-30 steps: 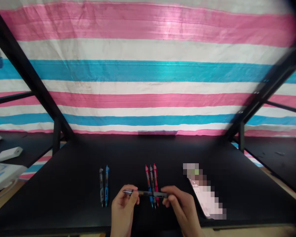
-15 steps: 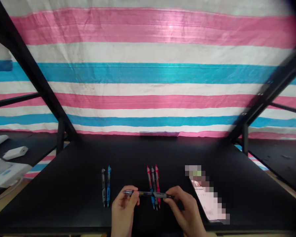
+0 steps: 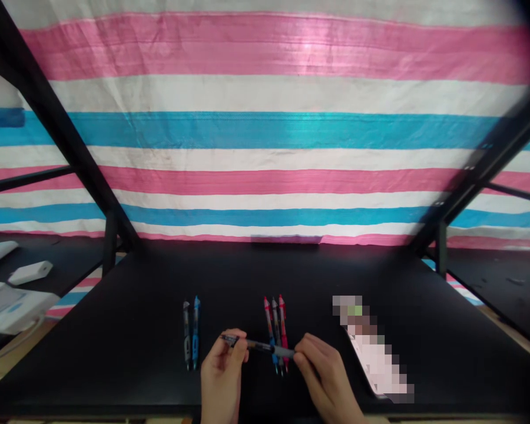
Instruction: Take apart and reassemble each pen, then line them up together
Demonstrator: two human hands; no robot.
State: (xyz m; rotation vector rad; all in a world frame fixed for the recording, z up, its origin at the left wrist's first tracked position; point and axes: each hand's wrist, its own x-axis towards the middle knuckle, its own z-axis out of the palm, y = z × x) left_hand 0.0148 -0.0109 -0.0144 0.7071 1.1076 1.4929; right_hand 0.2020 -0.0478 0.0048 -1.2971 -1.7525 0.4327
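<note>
A pen (image 3: 260, 347) with a clear barrel and a grey grip is held crosswise above the table. My left hand (image 3: 225, 359) pinches its left end between thumb and fingers. At the grey end, my right hand (image 3: 320, 365) has its fingers closed on the tip. Behind the held pen lie two red-topped pens (image 3: 268, 312) with a grey pen (image 3: 275, 312) between them, side by side and partly covered. Left of my left hand, a grey pen (image 3: 186, 335) and a blue pen (image 3: 196, 333) lie parallel.
A phone-like slab (image 3: 375, 365), partly pixelated, lies right of my right hand on the black table (image 3: 136, 330). Black metal posts (image 3: 79, 159) rise on both sides before a striped sheet (image 3: 265, 129). White boxes (image 3: 17, 309) and a white adapter (image 3: 30, 272) sit on the left-hand table.
My right hand has shifted slightly left, its fingers now closed further over the pen's grey end. The pen's grip has rolled a little. My left hand keeps its pinch.
</note>
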